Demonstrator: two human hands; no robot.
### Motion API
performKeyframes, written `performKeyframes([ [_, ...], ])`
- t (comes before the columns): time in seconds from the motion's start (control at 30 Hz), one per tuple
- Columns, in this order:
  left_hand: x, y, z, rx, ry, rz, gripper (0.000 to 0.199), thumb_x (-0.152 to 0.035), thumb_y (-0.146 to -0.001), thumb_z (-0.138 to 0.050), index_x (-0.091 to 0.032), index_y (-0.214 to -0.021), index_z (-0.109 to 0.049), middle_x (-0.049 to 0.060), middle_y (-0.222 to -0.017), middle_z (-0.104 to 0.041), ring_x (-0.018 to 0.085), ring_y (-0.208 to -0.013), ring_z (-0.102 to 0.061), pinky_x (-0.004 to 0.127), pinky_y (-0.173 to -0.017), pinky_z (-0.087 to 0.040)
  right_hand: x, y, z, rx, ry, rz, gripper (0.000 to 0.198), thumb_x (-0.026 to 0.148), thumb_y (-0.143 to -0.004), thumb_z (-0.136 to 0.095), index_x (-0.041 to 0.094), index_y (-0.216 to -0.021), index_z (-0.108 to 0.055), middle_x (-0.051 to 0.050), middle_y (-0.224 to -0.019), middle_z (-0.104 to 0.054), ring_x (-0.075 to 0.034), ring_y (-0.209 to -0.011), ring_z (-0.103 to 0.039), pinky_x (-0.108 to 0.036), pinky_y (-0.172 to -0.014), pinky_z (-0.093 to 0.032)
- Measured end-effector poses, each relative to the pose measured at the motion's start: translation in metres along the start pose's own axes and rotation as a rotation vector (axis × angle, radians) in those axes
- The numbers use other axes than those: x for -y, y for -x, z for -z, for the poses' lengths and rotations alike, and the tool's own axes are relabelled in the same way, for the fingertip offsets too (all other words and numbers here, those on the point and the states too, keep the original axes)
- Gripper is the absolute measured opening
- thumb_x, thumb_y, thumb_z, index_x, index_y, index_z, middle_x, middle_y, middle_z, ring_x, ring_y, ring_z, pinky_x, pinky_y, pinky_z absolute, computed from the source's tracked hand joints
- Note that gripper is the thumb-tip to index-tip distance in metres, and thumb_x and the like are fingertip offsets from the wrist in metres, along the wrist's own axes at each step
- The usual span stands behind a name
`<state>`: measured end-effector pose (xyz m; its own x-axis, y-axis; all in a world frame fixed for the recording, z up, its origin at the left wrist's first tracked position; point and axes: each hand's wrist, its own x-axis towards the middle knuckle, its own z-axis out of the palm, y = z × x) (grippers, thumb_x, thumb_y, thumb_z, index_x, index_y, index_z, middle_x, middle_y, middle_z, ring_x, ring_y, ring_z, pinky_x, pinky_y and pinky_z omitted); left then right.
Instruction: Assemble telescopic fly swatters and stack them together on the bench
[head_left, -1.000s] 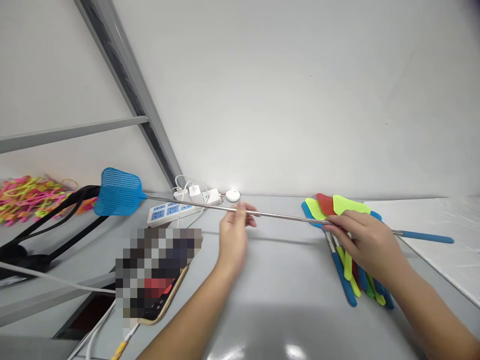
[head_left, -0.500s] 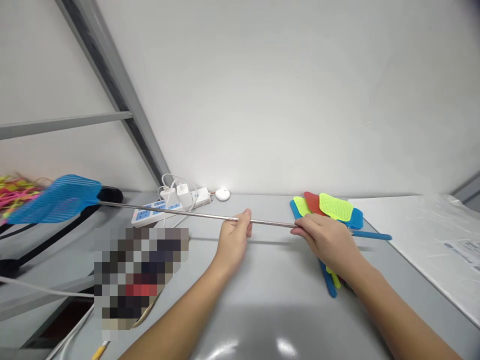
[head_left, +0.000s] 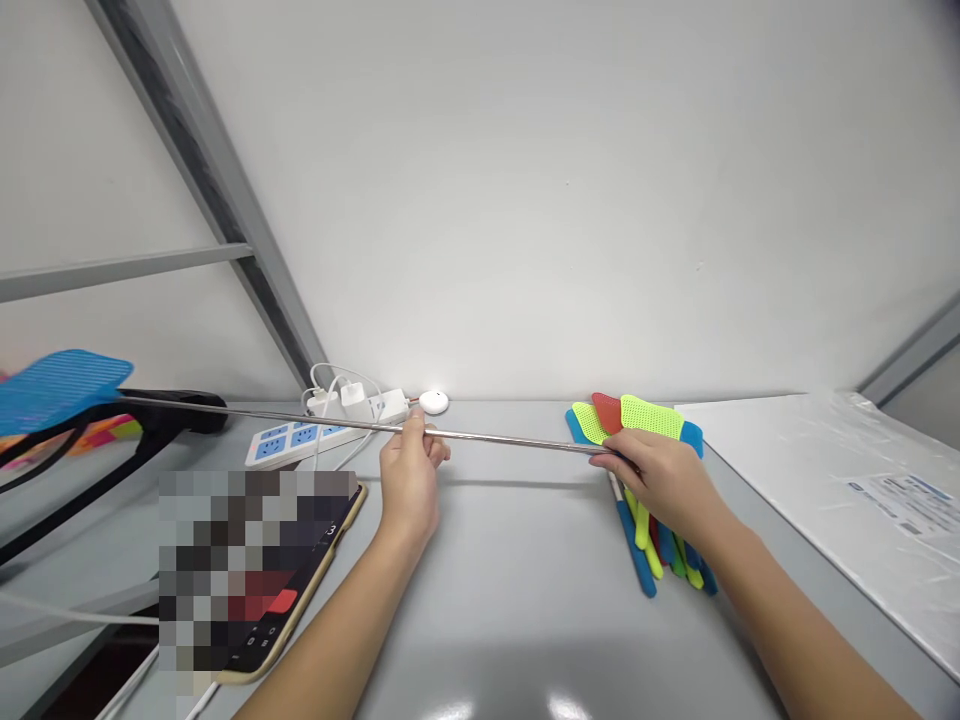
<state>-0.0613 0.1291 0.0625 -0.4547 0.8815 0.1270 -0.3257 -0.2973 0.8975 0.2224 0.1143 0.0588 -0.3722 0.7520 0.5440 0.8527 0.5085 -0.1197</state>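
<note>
A fly swatter with a long, thin metal rod point(head_left: 517, 441) is held nearly level above the table. Its blue slatted head point(head_left: 71, 385) reaches the left edge of view. My left hand point(head_left: 409, 480) is closed on the middle of the rod, thumb on top. My right hand point(head_left: 660, 470) grips the rod's right end; the blue handle is hidden behind it. Under and behind my right hand lies a pile of fly swatters point(head_left: 654, 413) with yellow, red and blue heads, their coloured handles point(head_left: 636, 550) pointing towards me.
A phone point(head_left: 296, 600), partly pixelated, lies at the left. Behind it are a power strip point(head_left: 259, 450) with chargers and cables, and a round white device point(head_left: 433, 402). A flat white wrapped package point(head_left: 817, 440) lies right. A black frame point(head_left: 97, 480) and grey post point(head_left: 225, 180) stand left.
My left hand and the blue head have moved left, away from my right hand. The blue handle end no longer shows past my right hand. The view has shifted slightly.
</note>
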Motion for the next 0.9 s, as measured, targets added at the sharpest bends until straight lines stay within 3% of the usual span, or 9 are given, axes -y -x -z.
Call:
performKeyframes([
  [0.17,0.009,0.006,-0.001,0.074,-0.029,0.041,0.044,-0.043,-0.087,-0.057,-0.022,-0.056,-0.032,-0.008,-0.052,-0.023,0.009,-0.047,-0.027,0.024,-0.053,-0.038,0.013,0.000,0.000,-0.075,0.123,0.068,0.035,0.041,-0.099,-0.044,0.020,-0.075,-0.060,0.000,-0.062,-0.060,-0.013,-0.057,-0.054,-0.027,-0.051,-0.025],
  [0.37,0.020,0.040,-0.017,0.491,-0.199,0.145,0.055,-0.057,-0.092,-0.043,-0.022,-0.052,-0.028,-0.004,-0.050,-0.028,0.012,-0.051,-0.031,0.027,-0.053,-0.032,0.042,-0.001,-0.005,-0.076,0.126,0.151,0.034,0.038,-0.101,-0.041,0.019,-0.080,-0.061,0.000,-0.066,-0.065,-0.012,-0.057,-0.059,-0.027,-0.050,-0.026],
  [0.5,0.026,0.046,-0.018,0.558,-0.310,0.167,0.057,-0.060,-0.093,-0.038,-0.022,-0.052,-0.027,-0.003,-0.050,-0.029,0.012,-0.051,-0.028,0.028,-0.053,-0.026,0.044,-0.001,-0.009,-0.038,0.123,0.137,0.035,0.039,-0.101,-0.041,0.019,-0.078,-0.059,0.001,-0.066,-0.065,-0.012,-0.056,-0.058,-0.027,-0.049,-0.025],
  [0.67,0.030,0.038,-0.015,0.485,-0.292,0.157,0.058,-0.062,-0.092,-0.038,-0.021,-0.052,-0.031,-0.003,-0.050,-0.030,0.012,-0.050,-0.028,0.028,-0.052,-0.023,0.026,0.000,-0.004,0.030,0.065,0.062,0.039,0.045,-0.099,-0.042,0.021,-0.073,-0.057,0.001,-0.064,-0.063,-0.012,-0.056,-0.056,-0.025,-0.050,-0.027],
  [0.9,0.010,-0.010,0.010,-0.031,0.098,-0.015,0.049,-0.060,-0.091,-0.044,-0.021,-0.062,-0.040,-0.006,-0.054,-0.033,0.009,-0.045,-0.032,0.023,-0.049,-0.033,-0.023,0.003,0.008,0.136,-0.042,-0.085,0.036,0.049,-0.095,-0.047,0.024,-0.076,-0.063,0.001,-0.065,-0.061,-0.013,-0.056,-0.056,-0.025,-0.048,-0.034],
])
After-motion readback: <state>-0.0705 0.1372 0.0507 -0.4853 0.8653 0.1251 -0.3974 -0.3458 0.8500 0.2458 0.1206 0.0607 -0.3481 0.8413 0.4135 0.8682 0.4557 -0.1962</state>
